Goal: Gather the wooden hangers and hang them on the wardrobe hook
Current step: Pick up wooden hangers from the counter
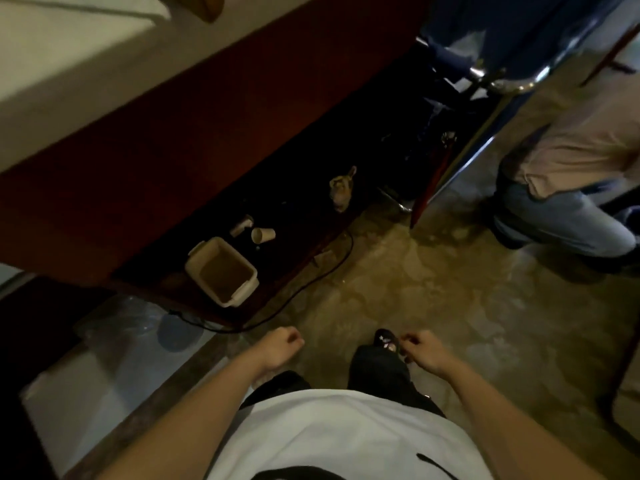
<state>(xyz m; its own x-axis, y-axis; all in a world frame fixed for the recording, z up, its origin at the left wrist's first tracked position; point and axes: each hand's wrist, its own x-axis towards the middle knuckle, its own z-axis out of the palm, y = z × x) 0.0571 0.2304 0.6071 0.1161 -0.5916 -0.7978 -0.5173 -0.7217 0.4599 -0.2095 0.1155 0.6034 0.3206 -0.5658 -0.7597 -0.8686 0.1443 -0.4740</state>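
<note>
No wooden hanger and no wardrobe hook show clearly in the head view; only a blurred brown wooden shape (207, 6) pokes in at the top edge, above the white bed. My left hand (282, 348) hangs in front of me over the floor, fingers loosely curled, holding nothing. My right hand (424, 351) hangs over my raised foot, fingers loosely curled too and empty. Both forearms reach forward from my white shirt.
A dark red bed frame (194, 126) runs across the left. Under it lie a white plastic tub (221, 271), paper cups (262, 234) and a black cable (311, 282). Another person (568, 188) crouches at the right by a blue chrome-legged chair (498, 71). Stone floor (433, 299) lies ahead.
</note>
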